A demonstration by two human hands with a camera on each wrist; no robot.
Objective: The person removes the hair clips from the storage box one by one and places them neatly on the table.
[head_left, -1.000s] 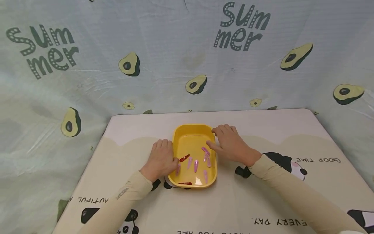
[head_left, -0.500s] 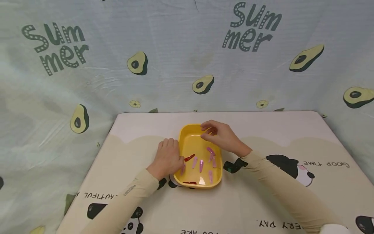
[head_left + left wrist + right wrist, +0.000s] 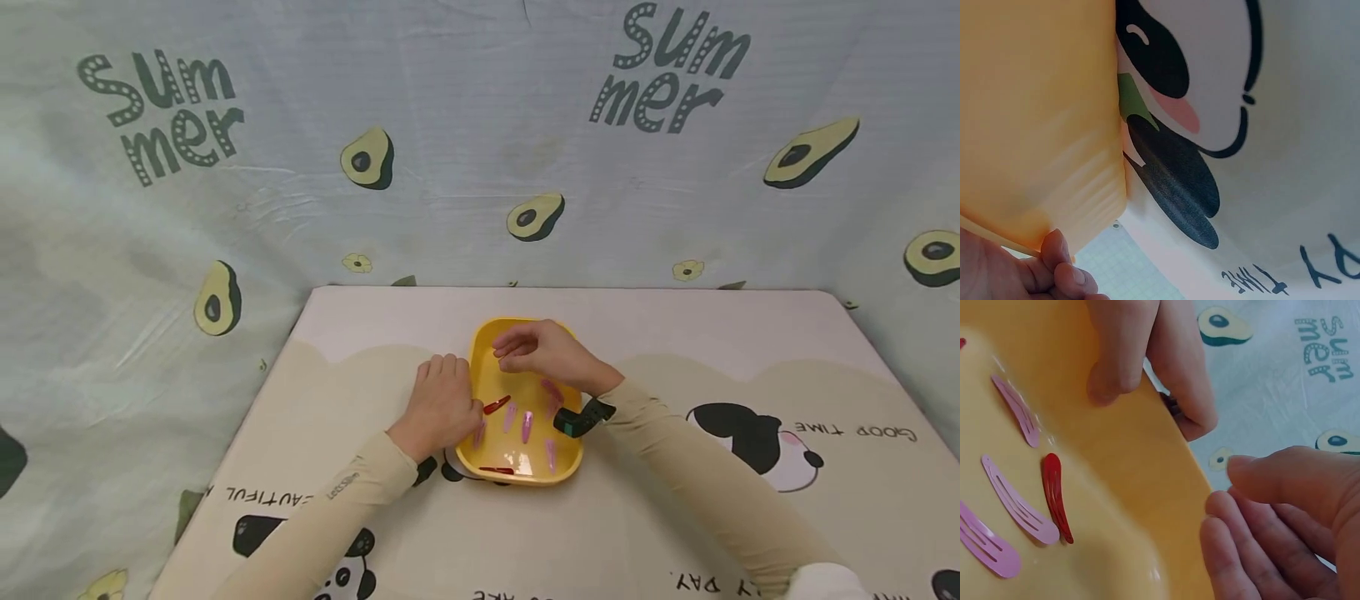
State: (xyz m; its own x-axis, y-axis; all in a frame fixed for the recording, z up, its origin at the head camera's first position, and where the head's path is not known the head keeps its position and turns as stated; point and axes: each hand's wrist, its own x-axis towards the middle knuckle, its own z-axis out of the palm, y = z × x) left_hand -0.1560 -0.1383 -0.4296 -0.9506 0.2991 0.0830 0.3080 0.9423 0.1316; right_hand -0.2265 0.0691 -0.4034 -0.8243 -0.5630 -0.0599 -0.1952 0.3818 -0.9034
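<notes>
A shallow yellow tray [image 3: 483, 379] lies on the table. Scattered on its floor are several pink snap hair clips [image 3: 1019, 500] and two red ones, one red clip [image 3: 497, 405] near the left wall and another red clip [image 3: 497, 471] by the front wall. My left hand [image 3: 442, 404] grips the tray's left rim, thumb inside; its fingers press the outer wall [image 3: 1041, 125] in the left wrist view. Over the tray's far half hovers my right hand [image 3: 551, 354], fingers loosely bent, holding nothing. It hides part of the tray; the right wrist's dark camera covers some clips.
The table [image 3: 637, 517] has a cloth printed with pandas and lettering. Behind it hangs a pale sheet [image 3: 450, 125] with avocado and lettering prints.
My right hand has moved left from the tray's right rim to above its far half. My left hand stays on the left rim. The head view has shifted slightly.
</notes>
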